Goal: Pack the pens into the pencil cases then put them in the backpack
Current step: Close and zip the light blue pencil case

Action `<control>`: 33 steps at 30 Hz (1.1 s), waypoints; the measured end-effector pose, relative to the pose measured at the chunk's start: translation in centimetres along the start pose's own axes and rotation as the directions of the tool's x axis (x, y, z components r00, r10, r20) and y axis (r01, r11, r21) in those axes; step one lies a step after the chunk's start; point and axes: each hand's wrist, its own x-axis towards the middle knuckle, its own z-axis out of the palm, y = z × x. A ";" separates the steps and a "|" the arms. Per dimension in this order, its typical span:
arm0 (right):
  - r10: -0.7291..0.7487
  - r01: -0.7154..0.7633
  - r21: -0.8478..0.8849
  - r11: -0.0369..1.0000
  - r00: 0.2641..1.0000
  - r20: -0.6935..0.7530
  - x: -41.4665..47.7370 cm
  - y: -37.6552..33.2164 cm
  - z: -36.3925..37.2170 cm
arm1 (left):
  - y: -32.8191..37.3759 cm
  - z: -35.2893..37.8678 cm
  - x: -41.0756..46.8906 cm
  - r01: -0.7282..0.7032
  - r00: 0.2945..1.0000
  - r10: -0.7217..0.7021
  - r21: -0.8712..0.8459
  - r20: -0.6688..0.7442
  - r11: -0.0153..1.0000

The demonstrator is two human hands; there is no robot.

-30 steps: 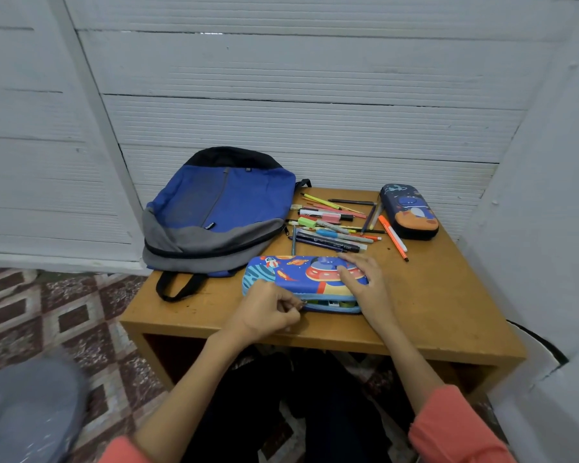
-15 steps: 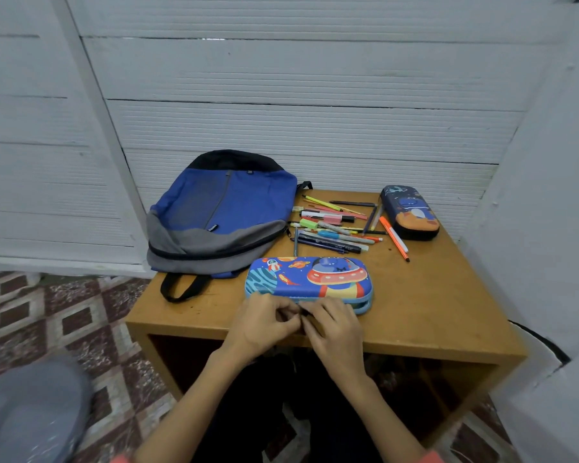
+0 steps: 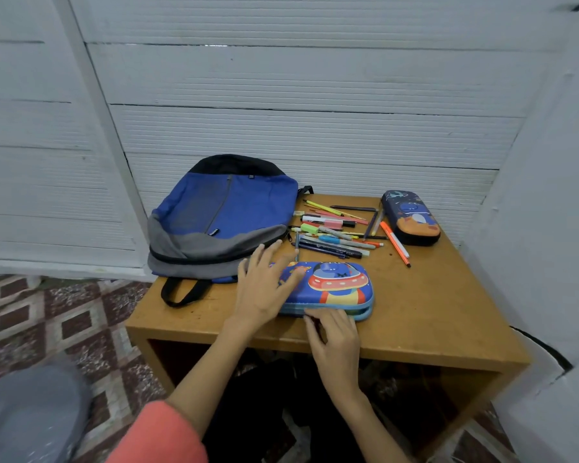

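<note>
A single wide-angle camera, worn on the person's head, looked forward and steeply down from close above the near edge of the worktop. The left hand and right hand sat just below the frame's centre, at the pencil case, with both forearms running in from the bottom edge. Beyond the hands the view reached the white wall, its lines bowed by the lens. Left of the left hand it took in patterned floor.

On table: backpack left, pens right; near case before, far case perhaps touching them.
</note>
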 end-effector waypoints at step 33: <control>0.613 -0.608 -0.081 0.790 0.782 0.109 7.0 7.0 -6.4 | -0.5 0.9 1.2 -0.042 0.973 -0.006 0.202 0.232 0.978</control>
